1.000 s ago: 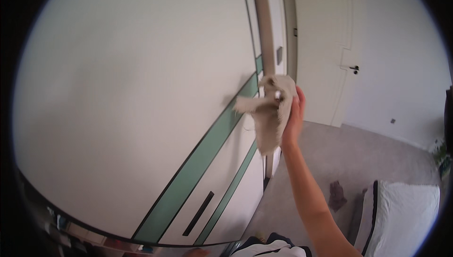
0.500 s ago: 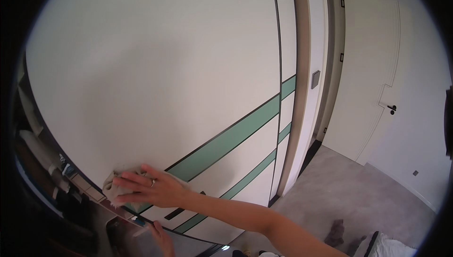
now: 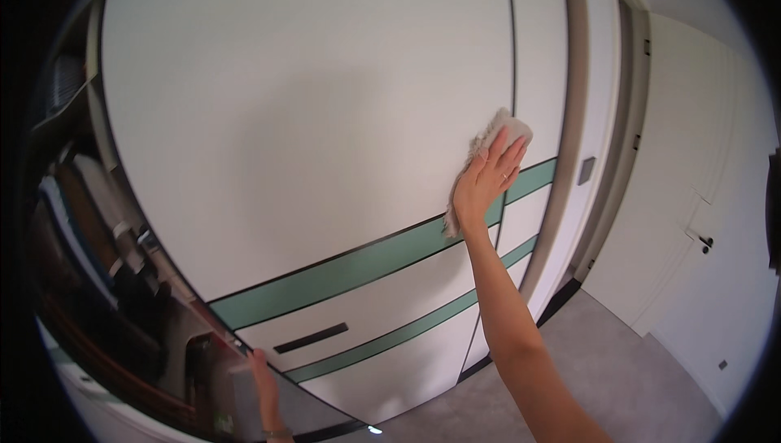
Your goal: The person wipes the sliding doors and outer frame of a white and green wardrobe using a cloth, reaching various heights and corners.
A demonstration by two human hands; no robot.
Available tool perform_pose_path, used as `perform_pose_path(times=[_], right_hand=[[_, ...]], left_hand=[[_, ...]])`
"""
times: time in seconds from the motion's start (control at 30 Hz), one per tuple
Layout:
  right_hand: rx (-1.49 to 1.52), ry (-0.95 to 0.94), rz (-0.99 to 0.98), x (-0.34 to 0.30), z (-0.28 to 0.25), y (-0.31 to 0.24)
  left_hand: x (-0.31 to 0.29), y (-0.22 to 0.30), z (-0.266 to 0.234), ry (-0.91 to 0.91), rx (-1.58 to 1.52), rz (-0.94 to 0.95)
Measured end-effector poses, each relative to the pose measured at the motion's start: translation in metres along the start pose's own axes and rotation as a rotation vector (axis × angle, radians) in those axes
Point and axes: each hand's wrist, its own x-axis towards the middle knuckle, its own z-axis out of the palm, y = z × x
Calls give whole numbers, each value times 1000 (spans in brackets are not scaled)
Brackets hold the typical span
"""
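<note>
A fuzzy beige cloth (image 3: 514, 127) lies against the large white wardrobe door (image 3: 325, 117), near the dark vertical strip at its right side. My right hand (image 3: 486, 183) presses on the cloth with the fingers stretched upward over it, wearing a ring. The cloth's lower end hangs over the wide green stripe (image 3: 342, 268). Low on the left, my left hand (image 3: 260, 366) is at the door's edge, its fingertips against it; part of the fingers is hidden. A dark recessed handle (image 3: 311, 338) sits just above and right of that hand.
Left of the door, the open wardrobe shows hanging clothes (image 3: 89, 223) and shelves. To the right are a door frame (image 3: 587, 117), a grey wall switch (image 3: 586, 170) and a white room door (image 3: 659, 174) with a black handle. Below lies a grey floor (image 3: 634, 394).
My right hand has swept the cloth from the door's lower left edge up and across to its right side. My left hand stays near the lower left edge. The view has shifted.
</note>
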Motion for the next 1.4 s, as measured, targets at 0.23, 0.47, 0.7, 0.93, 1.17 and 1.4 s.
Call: perform_pose_path(times=[0.23, 0.47, 0.7, 0.93, 1.17, 1.4], right_hand=[[173, -237, -479, -90, 6, -179], [545, -395, -1569, -194, 10, -282], [407, 97, -1102, 5, 77, -408], [502, -51, -1314, -34, 63, -439], [701, -534, -2049, -201, 34, -322], [635, -85, -1562, -45, 61, -452]], left_hand=[[9, -28, -54, -48, -70, 179], [-6, 40, -36, -10, 142, 118], [-2, 38, -54, -1, 76, 173], [1, 30, -74, 6, -39, 182], [9, 43, -60, -53, -166, 251], [4, 31, -72, 88, -33, 313]])
